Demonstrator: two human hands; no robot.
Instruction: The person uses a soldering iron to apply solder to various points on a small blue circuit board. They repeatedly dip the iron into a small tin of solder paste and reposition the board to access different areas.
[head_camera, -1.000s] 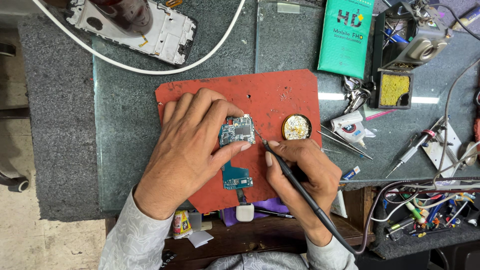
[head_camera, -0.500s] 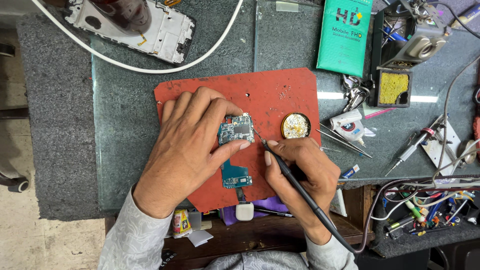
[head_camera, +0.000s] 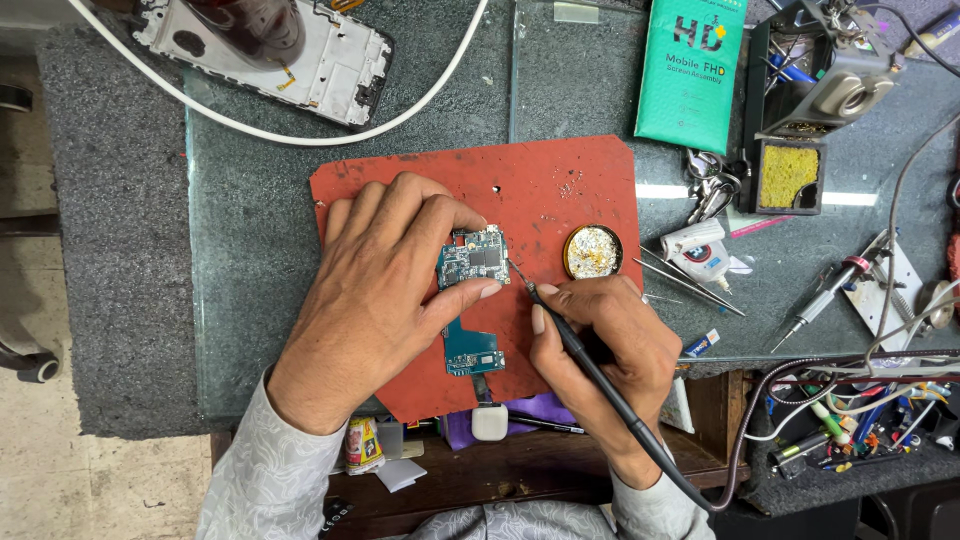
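- Pressing down on the red work mat (head_camera: 560, 190), my left hand (head_camera: 385, 290) lies flat with the fingers bunched close together; its thumb and fingertips pin the left edge of the small blue circuit board (head_camera: 473, 258).
- I see the board lying flat near the middle of the mat, its upper square part showing between my two hands and a narrower lower part (head_camera: 473, 352) showing below my left thumb.
- My right hand (head_camera: 600, 345) is curled in a pen grip around the black soldering iron (head_camera: 570, 340); thumb and forefinger pinch its shaft and its thin tip meets the right edge of the board.
- I can follow the iron's black cable running down past my right wrist toward the lower right.
- Just beside my right hand, on the mat's right edge, sits a round tin (head_camera: 592, 251) of shiny metal scraps.
- Right of the tin I see tweezers (head_camera: 690, 285) and a small white glue bottle (head_camera: 695, 248) on the glass bench top (head_camera: 250, 250).
- A green flat package (head_camera: 695, 70) lies at the top, with a yellow sponge in a black tray (head_camera: 790, 178) near it.
- At upper left lies a white phone frame (head_camera: 270, 50), with a white cable (head_camera: 300, 132) curving below it.
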